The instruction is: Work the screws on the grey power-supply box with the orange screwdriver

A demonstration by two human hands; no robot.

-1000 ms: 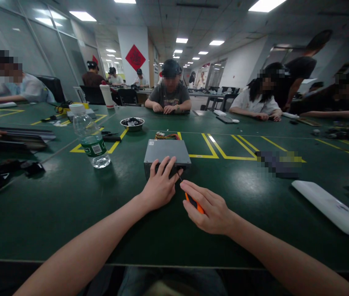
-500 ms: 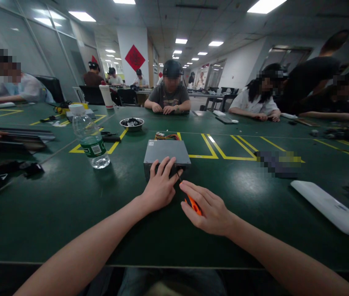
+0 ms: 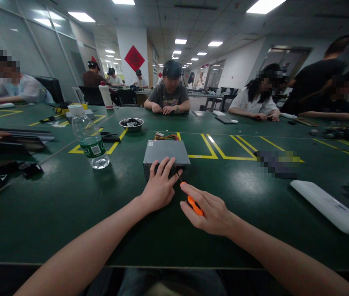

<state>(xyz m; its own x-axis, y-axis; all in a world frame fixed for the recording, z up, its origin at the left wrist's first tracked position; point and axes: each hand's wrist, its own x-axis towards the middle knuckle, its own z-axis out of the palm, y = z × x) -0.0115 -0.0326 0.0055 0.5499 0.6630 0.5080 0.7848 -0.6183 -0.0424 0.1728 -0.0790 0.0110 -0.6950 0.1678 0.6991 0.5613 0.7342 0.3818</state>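
Screwdriver with orange handle and thin dark shaft (image 3: 193, 203) sits clamped in right hand (image 3: 208, 211), fingers curled around the handle, shaft pointing up and left toward the near face of the flat grey metal box (image 3: 166, 152). Tip meets the box just right of the left hand; exact contact point too small to tell. Left hand (image 3: 159, 187) lies flat, fingers spread and apart, fingertips pressed on the box's near edge; it grips nothing. Box rests on the dark green table (image 3: 70, 205), directly ahead of both hands. Bundle of coloured wires (image 3: 165, 136) lies just beyond the box's far edge.

Containers: clear plastic water bottle with white cap and green label (image 3: 88, 137) stands upright, well left of the left hand; water level hard to read. Round shallow metal bowl (image 3: 132, 123) sits farther ahead and left, beyond the box, holding small dark parts, type not discernible.

Long white flat plastic piece (image 3: 331, 207) lies well right of the right hand. Other people sit around the table's far side, hands on the surface.
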